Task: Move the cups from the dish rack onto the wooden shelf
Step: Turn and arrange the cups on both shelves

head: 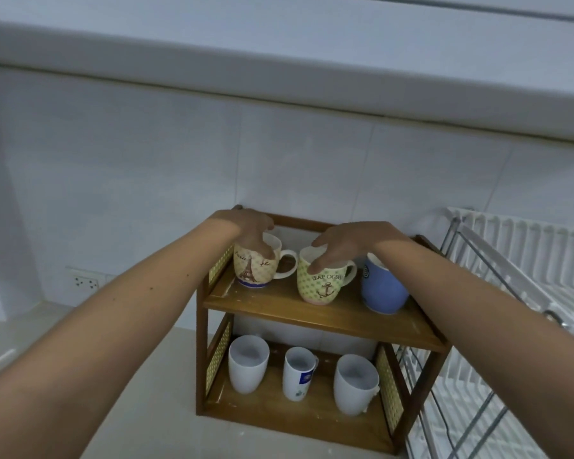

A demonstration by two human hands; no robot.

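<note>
A two-tier wooden shelf (315,311) stands on the counter. On its top tier, my left hand (249,228) grips the rim of a beige Eiffel-tower cup (254,268) from above. My right hand (348,241) holds the rim of a yellow anchor cup (323,286) the same way. Both cups stand upright on the board. A blue cup (381,289) stands to their right, partly behind my right forearm. Three white cups are on the lower tier: left (247,364), middle (298,372) and right (355,384). The white dish rack (524,260) at the right shows no cups.
A tiled wall rises right behind the shelf, with an overhanging ledge (279,71) above. A wall socket (86,281) sits low on the left. Pale counter (63,326) spreads left of and in front of the shelf. The rack's metal frame (458,233) touches the shelf's right side.
</note>
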